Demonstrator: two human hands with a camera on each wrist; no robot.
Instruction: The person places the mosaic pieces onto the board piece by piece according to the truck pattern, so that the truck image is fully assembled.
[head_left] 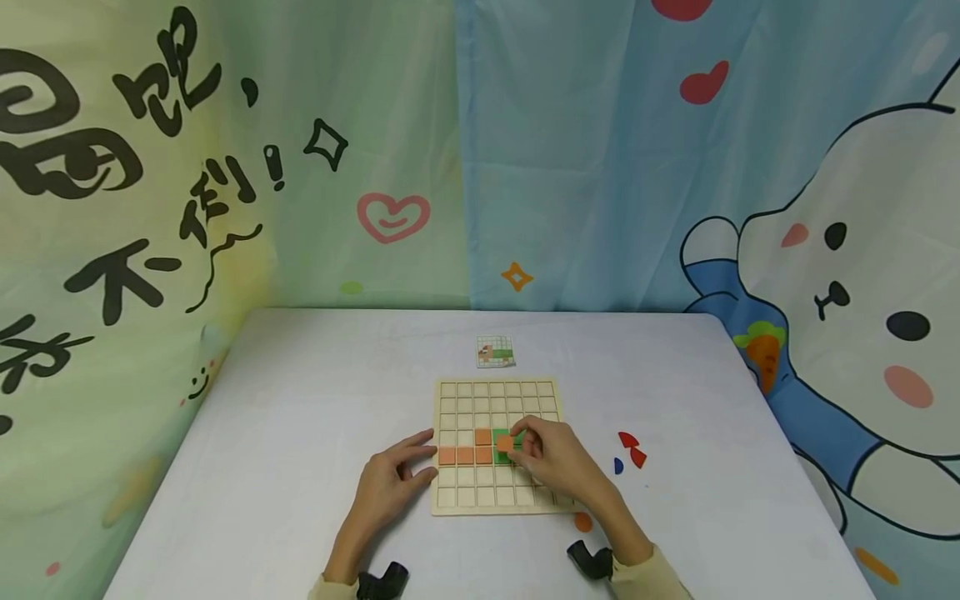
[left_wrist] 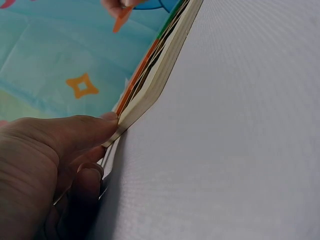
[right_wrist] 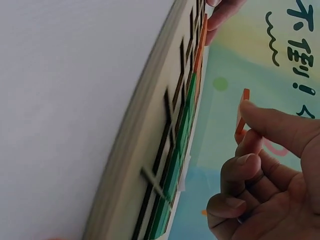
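Currently | right hand (head_left: 555, 454) pinches orange square tile (head_left: 505, 443) over gridded wooden board (head_left: 467, 476), lower centre of frame | left hand (head_left: 392, 477), fingers apart, touches board's left edge, presumably steadying it

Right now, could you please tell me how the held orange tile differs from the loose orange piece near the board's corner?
The held tile looks square, the loose piece round. The held tile is pinched in the right grip, raised above the board; the loose piece lies beside the board. Both are orange.

Free gap beneath held tile (head_left: 505, 443)
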